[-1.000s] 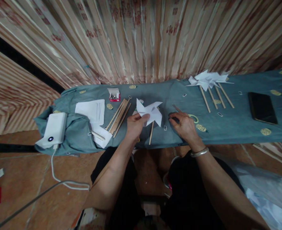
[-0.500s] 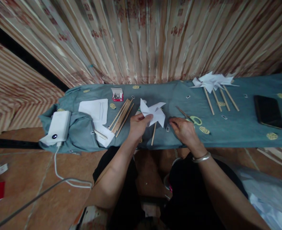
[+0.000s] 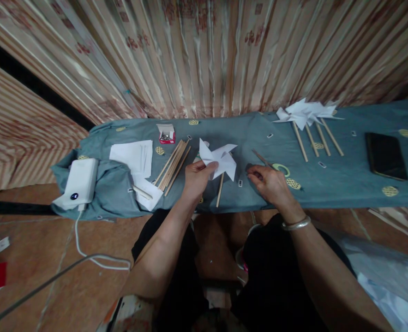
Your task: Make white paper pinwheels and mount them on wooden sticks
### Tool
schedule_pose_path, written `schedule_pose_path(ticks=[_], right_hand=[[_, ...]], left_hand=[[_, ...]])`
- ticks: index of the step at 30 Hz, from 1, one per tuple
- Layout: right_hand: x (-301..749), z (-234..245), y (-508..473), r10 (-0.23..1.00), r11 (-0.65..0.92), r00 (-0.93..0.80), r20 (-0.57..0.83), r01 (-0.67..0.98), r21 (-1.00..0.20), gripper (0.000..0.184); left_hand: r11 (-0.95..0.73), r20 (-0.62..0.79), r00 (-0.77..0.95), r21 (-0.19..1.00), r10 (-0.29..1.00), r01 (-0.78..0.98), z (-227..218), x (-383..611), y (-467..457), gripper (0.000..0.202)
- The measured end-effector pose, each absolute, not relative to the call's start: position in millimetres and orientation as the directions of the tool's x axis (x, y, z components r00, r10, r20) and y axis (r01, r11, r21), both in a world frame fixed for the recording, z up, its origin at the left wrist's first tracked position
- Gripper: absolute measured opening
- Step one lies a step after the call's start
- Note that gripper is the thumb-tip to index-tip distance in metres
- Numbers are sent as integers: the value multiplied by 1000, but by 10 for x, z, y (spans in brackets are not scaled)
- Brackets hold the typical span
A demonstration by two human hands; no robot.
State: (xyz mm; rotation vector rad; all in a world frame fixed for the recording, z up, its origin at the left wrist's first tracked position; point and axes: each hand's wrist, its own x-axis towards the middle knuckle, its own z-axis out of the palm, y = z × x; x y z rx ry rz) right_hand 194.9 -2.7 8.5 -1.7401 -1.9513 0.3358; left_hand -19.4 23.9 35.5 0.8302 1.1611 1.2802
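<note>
My left hand (image 3: pixel 195 179) is closed on a white paper pinwheel (image 3: pixel 219 158) and holds it just above the blue-grey cloth (image 3: pixel 342 182). A wooden stick (image 3: pixel 219 189) lies under the pinwheel. My right hand (image 3: pixel 271 183) rests on the cloth to the right, its fingers curled around something small that I cannot make out. Scissors (image 3: pixel 275 167) with a pale green handle lie just beyond that hand.
A bundle of wooden sticks (image 3: pixel 172 166), white paper sheets (image 3: pixel 133 157) and a small red box of pins (image 3: pixel 166 133) lie to the left, with a white power bank (image 3: pixel 78 182) at the far left. Finished pinwheels on sticks (image 3: pixel 306 115) and a black phone (image 3: pixel 384 156) lie to the right. A curtain hangs behind.
My right hand has drawn slightly back from the scissors and curled its fingers. The left hand keeps hold of the pinwheel. The view has shifted a little.
</note>
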Motion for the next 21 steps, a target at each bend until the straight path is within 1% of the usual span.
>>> schedule_pose_path(ticks=[6, 10, 12, 17, 19, 21], right_hand=[[2063, 85, -35, 968, 214, -121, 220, 857, -468, 23], [2044, 115, -50, 980, 142, -54, 194, 868, -476, 22], [2014, 119, -51, 982, 131, -53, 179, 877, -463, 20], [1965, 101, -53, 965, 228, -150, 215, 886, -403, 21], [1948, 125, -73, 961, 241, -143, 238, 853, -462, 21], [1910, 179, -110, 962, 220, -67, 263, 761, -611, 17]], left_hand=[[144, -175, -88, 949, 981, -281, 353, -183, 247, 16], [156, -181, -79, 954, 980, -257, 359, -170, 243, 15], [162, -184, -66, 954, 981, -252, 358, -160, 240, 14], [138, -154, -59, 967, 986, -213, 331, -147, 241, 8], [119, -133, -68, 976, 989, -183, 321, -145, 243, 6], [99, -111, -63, 981, 992, -166, 318, -138, 239, 6]])
